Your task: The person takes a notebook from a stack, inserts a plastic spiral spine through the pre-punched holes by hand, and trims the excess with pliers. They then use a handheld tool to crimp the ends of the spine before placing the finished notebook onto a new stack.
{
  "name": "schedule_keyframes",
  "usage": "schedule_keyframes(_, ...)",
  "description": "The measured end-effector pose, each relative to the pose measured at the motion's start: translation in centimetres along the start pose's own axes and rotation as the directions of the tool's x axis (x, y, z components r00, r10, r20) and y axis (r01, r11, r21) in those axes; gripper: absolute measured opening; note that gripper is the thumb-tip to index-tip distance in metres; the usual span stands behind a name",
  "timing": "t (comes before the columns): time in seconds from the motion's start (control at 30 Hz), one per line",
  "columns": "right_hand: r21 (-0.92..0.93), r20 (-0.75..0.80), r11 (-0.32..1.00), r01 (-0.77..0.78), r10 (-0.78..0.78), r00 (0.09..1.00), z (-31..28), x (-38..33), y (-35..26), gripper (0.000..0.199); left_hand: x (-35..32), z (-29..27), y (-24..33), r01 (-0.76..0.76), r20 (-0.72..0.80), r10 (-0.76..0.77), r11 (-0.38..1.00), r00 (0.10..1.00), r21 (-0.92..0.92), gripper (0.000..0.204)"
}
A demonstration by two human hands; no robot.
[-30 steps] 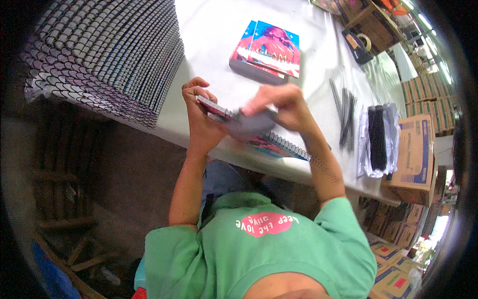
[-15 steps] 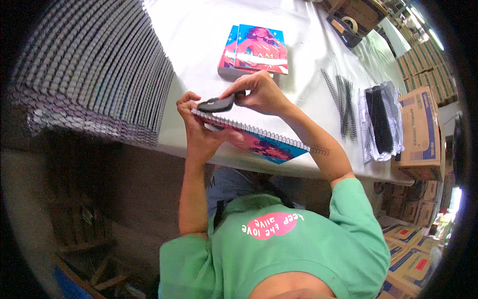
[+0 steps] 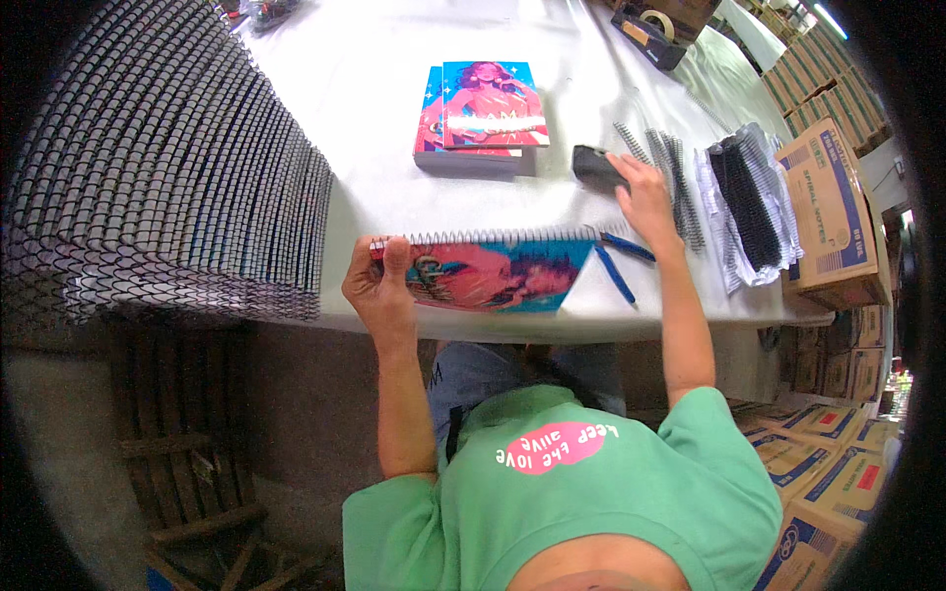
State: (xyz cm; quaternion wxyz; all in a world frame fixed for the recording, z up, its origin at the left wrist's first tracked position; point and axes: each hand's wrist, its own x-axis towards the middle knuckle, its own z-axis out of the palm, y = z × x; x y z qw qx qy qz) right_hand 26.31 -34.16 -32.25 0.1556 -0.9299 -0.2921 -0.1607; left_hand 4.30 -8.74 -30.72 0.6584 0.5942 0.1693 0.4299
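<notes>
My left hand (image 3: pixel 382 286) is closed on the left end of a spiral notebook (image 3: pixel 493 276), thumb over its pink and blue cover. The notebook is tilted at the table's near edge, its wire coil along the upper side. My right hand (image 3: pixel 645 197) has its fingers on the right end of a black hand-sized tool (image 3: pixel 594 167), whose exact kind I cannot make out. Blue-handled pliers (image 3: pixel 619 266) lie just past the notebook's right end, handles spread. Beyond the notebook, a small stack of matching pink and blue books (image 3: pixel 493 108) lies on the table.
Tall rows of stacked spiral-bound notebooks (image 3: pixel 177 158) fill the left. Loose black coils (image 3: pixel 670 177) and a plastic-wrapped coil bundle (image 3: pixel 746 202) lie at the right, beside a cardboard box (image 3: pixel 833 212). A tape dispenser (image 3: pixel 650 34) stands at the far right of the white-covered table (image 3: pixel 384 187).
My right hand has carried the black tool from the notebook's left end to the right side of the table. The notebook has lowered and levelled in my left hand. The pliers have come into sight.
</notes>
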Motion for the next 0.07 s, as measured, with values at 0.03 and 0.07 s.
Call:
schedule_keyframes(0.03, -0.008, -0.01, 1.0, 0.01, -0.01, 1.0, 0.2, -1.4, 0.1, 0.053, 0.0, 0.1, 0.3, -0.019, -0.04, 0.02, 1.0, 0.999, 0.014, 0.029)
schedule_keyframes(0.07, 0.027, 0.005, 0.999, -0.034, 0.033, 0.999, 0.2, -2.8, 0.0, 0.061, -0.1, 0.2, 0.5, -0.065, -0.044, 0.068, 0.996, 0.997, 0.066, 0.024)
